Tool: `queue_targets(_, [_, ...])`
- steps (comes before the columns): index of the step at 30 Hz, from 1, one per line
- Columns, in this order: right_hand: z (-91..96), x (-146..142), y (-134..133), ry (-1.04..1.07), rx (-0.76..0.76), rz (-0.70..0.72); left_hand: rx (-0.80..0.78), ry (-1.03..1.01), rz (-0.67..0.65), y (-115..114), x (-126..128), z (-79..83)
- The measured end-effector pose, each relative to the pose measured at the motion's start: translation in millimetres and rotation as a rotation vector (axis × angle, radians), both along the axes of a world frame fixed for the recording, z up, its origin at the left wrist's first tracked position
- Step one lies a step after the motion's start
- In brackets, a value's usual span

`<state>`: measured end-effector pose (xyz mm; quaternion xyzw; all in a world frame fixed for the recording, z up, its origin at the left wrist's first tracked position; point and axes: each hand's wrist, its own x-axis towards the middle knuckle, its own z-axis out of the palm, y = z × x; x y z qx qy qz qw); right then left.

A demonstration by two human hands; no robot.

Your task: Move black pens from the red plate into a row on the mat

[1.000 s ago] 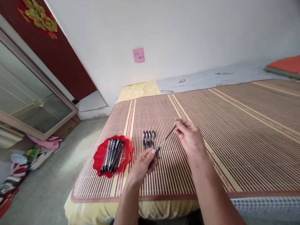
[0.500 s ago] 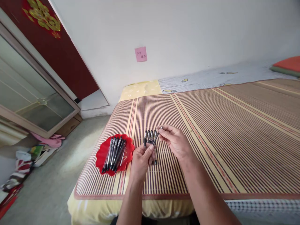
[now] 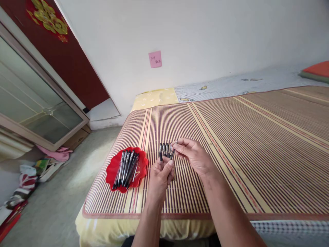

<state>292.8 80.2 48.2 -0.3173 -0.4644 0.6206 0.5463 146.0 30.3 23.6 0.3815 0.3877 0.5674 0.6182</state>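
Note:
A thin dark pen refill (image 3: 173, 153) slants between my two hands, its pale end up. My right hand (image 3: 191, 152) pinches the upper end between thumb and fingertips. Closed around the lower end, with the thumb on top, is my left hand (image 3: 161, 171). A short black pen part (image 3: 160, 157) sticks up by the left fingers; whether it is held there is hard to tell. Just behind my hands, several black-capped pens (image 3: 166, 147) lie side by side on the mat, partly hidden. To the left, more black pens (image 3: 125, 168) rest in a red scalloped dish (image 3: 111, 173).
The striped bamboo mat (image 3: 210, 137) covers the bed, with a yellow sheet (image 3: 154, 97) showing at its edges. A pink note (image 3: 155, 59) is stuck to the wall. An orange cushion (image 3: 317, 71) lies far right. Clothes and a glass-panelled door (image 3: 38, 99) are at left.
My left hand has shifted slightly right, closer to the right hand. The refill stands steeper, and less of it shows between the hands.

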Motion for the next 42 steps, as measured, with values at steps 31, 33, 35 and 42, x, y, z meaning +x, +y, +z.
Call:
queue_targets(31, [10.2, -15.3, -8.6, -0.201, 0.069, -0.162, 0.054, 0.290, 0.182, -3.8, 0.1, -1.3])
queue_targets(33, [9.4, -18.9, -10.5, -0.257, 0.050, -0.092, 0.092, 0.411, 0.202, -4.7, -1.8, -0.3])
queue_targets(35, [7.6, -22.5, -11.5, -0.310, 0.046, -0.072, 0.142, 0.517, 0.186, -5.2, -2.0, 1.4])
queue_targets(42, [1.0, -19.0, -8.8, -0.444, 0.074, -0.120, 0.229, 0.628, 0.095, -4.6, 10.2, 7.0])
